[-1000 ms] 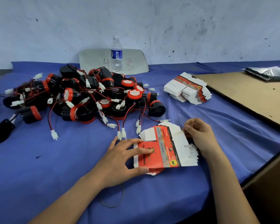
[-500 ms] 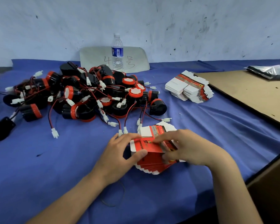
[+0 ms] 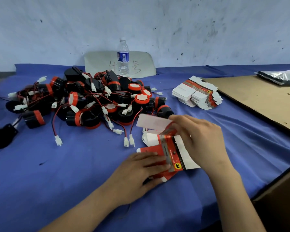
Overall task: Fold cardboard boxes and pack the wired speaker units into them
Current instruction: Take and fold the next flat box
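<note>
Both forearms are cut off by the lower edge of the frame, and the corner of a brown box (image 3: 281, 203) at lower right is only partly seen. The left hand (image 3: 141, 173) is laid flat on the near stack of flat cartons (image 3: 174, 154), its fingers straight and pressed down on the red printed face; the stack's lower left part is hidden beneath it. The stack lies on the blue cloth (image 3: 57, 164), just in front of the speaker pile.

The right hand (image 3: 203, 138) is held above the stack's far end, fingers curled, and one lifted carton (image 3: 152, 123) is pinched at its right edge. The thumb is hidden behind the card, and the carton is blurred, so only its white inner side can be made out.

Behind lies the heap of speaker units (image 3: 90, 101), black with red rims, tangled in red and black wires with white plugs; single units cannot be counted. A dark object (image 3: 0, 136) is cut off at the left edge. To the right, well apart, a far stack of flat cartons (image 3: 197, 94) is fanned beside a cardboard sheet (image 3: 258, 101), on which a silver bag (image 3: 279, 77) is partly shown. A water bottle (image 3: 123, 57) stands upright before a grey board (image 3: 99, 62) whose handwritten marks are partly covered.
</note>
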Action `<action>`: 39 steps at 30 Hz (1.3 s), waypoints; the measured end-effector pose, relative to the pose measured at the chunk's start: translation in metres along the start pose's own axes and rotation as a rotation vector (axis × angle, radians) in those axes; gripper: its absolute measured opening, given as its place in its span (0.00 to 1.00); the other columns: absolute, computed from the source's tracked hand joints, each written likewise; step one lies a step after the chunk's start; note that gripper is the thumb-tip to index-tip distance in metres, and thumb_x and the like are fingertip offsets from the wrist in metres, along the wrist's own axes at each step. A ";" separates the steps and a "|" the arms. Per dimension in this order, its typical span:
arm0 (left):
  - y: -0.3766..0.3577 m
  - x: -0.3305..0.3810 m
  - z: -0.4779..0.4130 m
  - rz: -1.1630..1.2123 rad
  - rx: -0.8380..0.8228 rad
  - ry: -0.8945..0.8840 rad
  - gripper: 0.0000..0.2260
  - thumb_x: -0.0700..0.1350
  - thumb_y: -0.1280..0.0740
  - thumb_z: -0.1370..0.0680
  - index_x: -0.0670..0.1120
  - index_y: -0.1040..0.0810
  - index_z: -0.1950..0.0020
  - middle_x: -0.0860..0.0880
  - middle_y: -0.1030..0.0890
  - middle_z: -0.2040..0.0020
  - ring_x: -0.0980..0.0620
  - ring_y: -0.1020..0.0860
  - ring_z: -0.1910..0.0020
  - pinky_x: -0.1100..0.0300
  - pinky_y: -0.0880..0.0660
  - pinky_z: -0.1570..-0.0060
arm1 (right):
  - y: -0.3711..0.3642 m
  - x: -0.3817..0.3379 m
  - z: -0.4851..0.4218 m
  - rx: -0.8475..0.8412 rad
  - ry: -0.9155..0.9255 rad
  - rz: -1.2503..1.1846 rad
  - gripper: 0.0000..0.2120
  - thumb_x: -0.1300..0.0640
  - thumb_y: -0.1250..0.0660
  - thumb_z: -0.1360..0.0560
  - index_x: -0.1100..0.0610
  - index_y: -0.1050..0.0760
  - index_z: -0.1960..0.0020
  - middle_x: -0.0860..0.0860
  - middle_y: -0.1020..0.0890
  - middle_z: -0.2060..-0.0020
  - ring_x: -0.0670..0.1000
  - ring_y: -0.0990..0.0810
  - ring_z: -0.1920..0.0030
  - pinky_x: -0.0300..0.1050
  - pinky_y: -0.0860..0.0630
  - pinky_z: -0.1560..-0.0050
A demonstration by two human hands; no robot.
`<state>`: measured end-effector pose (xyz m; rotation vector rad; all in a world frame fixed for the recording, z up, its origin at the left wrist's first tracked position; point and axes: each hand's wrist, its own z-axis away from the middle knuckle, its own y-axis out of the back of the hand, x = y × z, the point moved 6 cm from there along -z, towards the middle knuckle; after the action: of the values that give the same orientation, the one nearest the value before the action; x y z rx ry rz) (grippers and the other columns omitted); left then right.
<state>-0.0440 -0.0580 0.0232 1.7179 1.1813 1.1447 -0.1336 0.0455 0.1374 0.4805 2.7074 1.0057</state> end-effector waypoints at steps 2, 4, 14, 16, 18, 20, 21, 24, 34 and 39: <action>0.001 0.001 0.000 -0.018 0.009 -0.002 0.17 0.57 0.40 0.20 0.57 0.24 0.33 0.58 0.26 0.31 0.56 0.30 0.31 0.58 0.33 0.32 | 0.009 0.002 0.000 0.112 -0.001 0.039 0.08 0.61 0.34 0.26 0.57 0.19 0.49 0.51 0.16 0.63 0.57 0.21 0.68 0.44 0.28 0.70; 0.003 0.004 0.000 -0.035 0.034 -0.027 0.16 0.56 0.39 0.20 0.57 0.23 0.34 0.58 0.25 0.32 0.56 0.28 0.33 0.60 0.32 0.33 | 0.018 0.009 0.001 0.203 -0.028 0.038 0.07 0.60 0.35 0.24 0.58 0.19 0.49 0.52 0.16 0.62 0.58 0.20 0.66 0.46 0.27 0.68; 0.000 0.008 0.001 -0.035 0.018 -0.049 0.16 0.53 0.41 0.19 0.56 0.25 0.32 0.57 0.27 0.31 0.53 0.27 0.35 0.53 0.26 0.41 | 0.013 0.056 0.019 0.431 -0.466 -0.239 0.09 0.58 0.39 0.20 0.61 0.23 0.47 0.46 0.23 0.62 0.43 0.29 0.64 0.32 0.37 0.67; 0.000 0.008 0.001 -0.037 0.021 -0.041 0.16 0.53 0.41 0.19 0.57 0.25 0.32 0.58 0.27 0.31 0.53 0.27 0.35 0.53 0.26 0.41 | 0.008 0.061 0.021 0.444 -0.526 -0.305 0.09 0.57 0.40 0.21 0.59 0.23 0.46 0.45 0.23 0.61 0.42 0.29 0.63 0.28 0.35 0.65; 0.000 0.008 0.001 -0.039 0.014 -0.036 0.16 0.53 0.41 0.19 0.57 0.25 0.32 0.58 0.27 0.31 0.53 0.27 0.35 0.53 0.27 0.40 | 0.008 0.062 0.020 0.444 -0.530 -0.309 0.09 0.56 0.40 0.21 0.58 0.23 0.46 0.45 0.23 0.61 0.42 0.29 0.63 0.32 0.35 0.66; -0.001 0.008 0.001 -0.032 0.008 -0.034 0.16 0.54 0.41 0.19 0.57 0.26 0.32 0.58 0.27 0.31 0.53 0.28 0.34 0.53 0.27 0.39 | 0.011 0.063 0.019 0.433 -0.516 -0.273 0.10 0.56 0.40 0.21 0.58 0.23 0.46 0.45 0.23 0.62 0.43 0.29 0.64 0.38 0.37 0.65; -0.001 0.008 0.001 -0.027 0.005 -0.031 0.17 0.54 0.42 0.19 0.57 0.26 0.32 0.58 0.28 0.30 0.53 0.28 0.34 0.52 0.28 0.39 | 0.013 0.065 0.018 0.424 -0.515 -0.253 0.11 0.55 0.40 0.21 0.59 0.22 0.45 0.46 0.23 0.63 0.45 0.28 0.64 0.39 0.37 0.64; -0.001 0.008 0.000 -0.015 -0.001 -0.026 0.17 0.54 0.42 0.19 0.57 0.26 0.32 0.58 0.28 0.30 0.53 0.29 0.33 0.51 0.28 0.39 | 0.023 0.068 0.016 0.363 -0.495 -0.164 0.13 0.53 0.39 0.22 0.59 0.20 0.46 0.53 0.21 0.65 0.55 0.25 0.67 0.46 0.30 0.64; -0.003 0.007 0.000 0.004 -0.010 0.008 0.18 0.57 0.41 0.20 0.59 0.28 0.31 0.61 0.30 0.30 0.58 0.33 0.31 0.58 0.37 0.31 | 0.018 0.103 0.031 -0.123 -0.772 -0.475 0.07 0.54 0.34 0.22 0.47 0.19 0.56 0.39 0.19 0.73 0.40 0.24 0.77 0.36 0.31 0.73; 0.013 -0.010 0.006 0.704 0.160 0.219 0.23 0.65 0.39 0.25 0.60 0.32 0.32 0.66 0.24 0.37 0.64 0.28 0.37 0.74 0.35 0.41 | -0.018 0.074 0.025 -0.016 -0.824 -0.647 0.09 0.57 0.35 0.22 0.46 0.22 0.58 0.46 0.19 0.71 0.42 0.26 0.74 0.38 0.27 0.68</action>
<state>-0.0366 -0.0722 0.0307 2.2678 0.8110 1.7196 -0.1985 0.0745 0.1008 -0.0219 1.8894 0.4841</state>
